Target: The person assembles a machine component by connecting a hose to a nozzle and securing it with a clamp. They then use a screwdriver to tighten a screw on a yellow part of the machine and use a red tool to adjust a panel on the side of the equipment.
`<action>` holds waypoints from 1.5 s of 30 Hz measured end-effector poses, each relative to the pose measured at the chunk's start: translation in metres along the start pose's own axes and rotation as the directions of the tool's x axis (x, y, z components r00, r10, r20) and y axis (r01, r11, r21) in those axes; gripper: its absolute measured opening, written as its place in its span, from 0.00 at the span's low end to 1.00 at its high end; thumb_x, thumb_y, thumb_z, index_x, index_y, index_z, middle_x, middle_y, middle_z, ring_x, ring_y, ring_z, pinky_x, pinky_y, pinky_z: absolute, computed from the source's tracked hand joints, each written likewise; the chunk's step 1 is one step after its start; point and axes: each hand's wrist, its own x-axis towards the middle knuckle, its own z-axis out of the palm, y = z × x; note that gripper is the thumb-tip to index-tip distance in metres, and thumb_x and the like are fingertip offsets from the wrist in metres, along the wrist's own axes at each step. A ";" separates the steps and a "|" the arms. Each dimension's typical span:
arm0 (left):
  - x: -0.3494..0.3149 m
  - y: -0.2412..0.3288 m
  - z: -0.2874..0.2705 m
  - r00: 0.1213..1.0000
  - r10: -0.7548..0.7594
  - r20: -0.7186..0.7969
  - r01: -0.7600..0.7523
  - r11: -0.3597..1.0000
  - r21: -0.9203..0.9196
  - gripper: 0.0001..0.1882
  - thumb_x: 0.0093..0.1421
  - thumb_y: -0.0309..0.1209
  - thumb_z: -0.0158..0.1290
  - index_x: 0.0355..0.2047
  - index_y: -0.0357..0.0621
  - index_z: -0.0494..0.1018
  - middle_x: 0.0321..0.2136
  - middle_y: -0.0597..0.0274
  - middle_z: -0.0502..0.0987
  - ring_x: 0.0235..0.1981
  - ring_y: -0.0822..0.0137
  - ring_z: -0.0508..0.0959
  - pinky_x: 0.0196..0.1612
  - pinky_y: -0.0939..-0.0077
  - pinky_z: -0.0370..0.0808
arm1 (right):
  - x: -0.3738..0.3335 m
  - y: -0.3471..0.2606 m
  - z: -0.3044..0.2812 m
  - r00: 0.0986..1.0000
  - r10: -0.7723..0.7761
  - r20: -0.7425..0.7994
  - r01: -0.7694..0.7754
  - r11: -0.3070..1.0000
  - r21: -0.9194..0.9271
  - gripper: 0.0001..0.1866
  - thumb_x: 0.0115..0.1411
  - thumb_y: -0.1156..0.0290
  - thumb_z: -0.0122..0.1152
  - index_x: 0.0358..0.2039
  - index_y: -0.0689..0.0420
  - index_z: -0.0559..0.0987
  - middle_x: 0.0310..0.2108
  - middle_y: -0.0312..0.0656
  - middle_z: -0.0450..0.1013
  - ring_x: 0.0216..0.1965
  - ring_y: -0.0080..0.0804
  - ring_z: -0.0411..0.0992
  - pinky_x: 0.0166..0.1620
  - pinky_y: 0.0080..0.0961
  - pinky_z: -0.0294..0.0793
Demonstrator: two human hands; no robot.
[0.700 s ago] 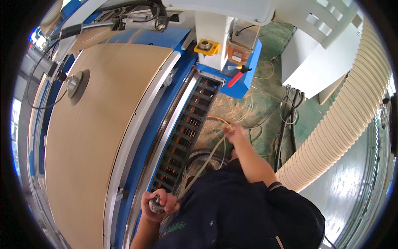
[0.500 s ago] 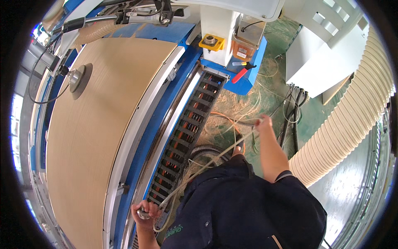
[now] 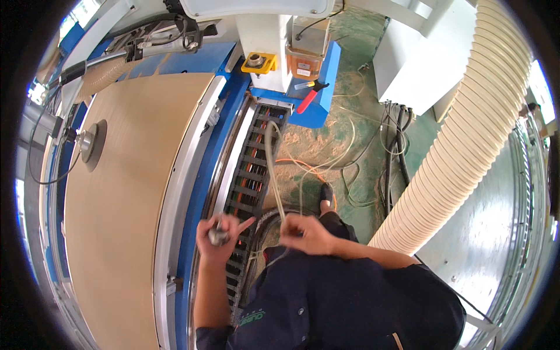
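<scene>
My left hand (image 3: 220,239) curls round a small round metal part (image 3: 219,235), with the index finger stretched out to the right. Close beside it on the right, my right hand (image 3: 306,234) is closed on a pale clear hose (image 3: 272,166); its fingertips are somewhat blurred. From there the hose loops up in front of my body, over a black cable chain (image 3: 249,169), and bends back down. Both hands are in front of my dark shirt, to the right of the machine's blue rail.
A large wooden board (image 3: 128,198) lies on the machine to the left. Red-handled pliers (image 3: 307,101) rest on a blue base (image 3: 321,105) beside an orange-tinted container (image 3: 304,65). A thick ribbed duct (image 3: 452,140) runs along the right; loose cables and sawdust cover the floor.
My right hand has come back leftward and down toward my left hand, and the stretched hose has slackened into a loop. My left hand, still holding the metal part, has risen.
</scene>
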 end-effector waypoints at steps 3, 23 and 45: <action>0.057 -0.020 0.045 0.982 -0.017 0.186 0.049 0.984 -0.170 0.15 0.59 0.42 0.42 0.22 0.46 0.66 0.17 0.61 0.67 0.22 0.65 0.70 0.61 0.30 0.56 | -0.014 -0.002 0.001 0.987 0.083 0.136 -0.080 0.996 -0.029 0.11 0.56 0.67 0.67 0.31 0.59 0.74 0.24 0.42 0.74 0.28 0.33 0.74 0.34 0.31 0.72; 0.059 -0.009 0.082 0.993 -0.063 0.095 0.065 0.998 -0.013 0.16 0.61 0.41 0.40 0.22 0.46 0.67 0.17 0.62 0.67 0.19 0.66 0.67 0.41 0.60 0.69 | 0.014 0.028 0.024 0.927 -0.039 0.372 0.097 0.986 -0.138 0.16 0.51 0.67 0.71 0.34 0.60 0.74 0.31 0.45 0.74 0.33 0.41 0.74 0.37 0.36 0.72; -0.290 0.033 0.082 0.889 0.231 -0.395 -0.080 0.928 0.363 0.18 0.60 0.43 0.45 0.20 0.45 0.66 0.13 0.61 0.64 0.16 0.66 0.64 0.27 0.66 0.61 | 0.087 0.258 -0.023 0.346 0.660 -0.667 -0.937 0.273 -0.217 0.33 0.54 0.57 0.65 0.55 0.60 0.64 0.55 0.51 0.61 0.58 0.51 0.61 0.60 0.43 0.63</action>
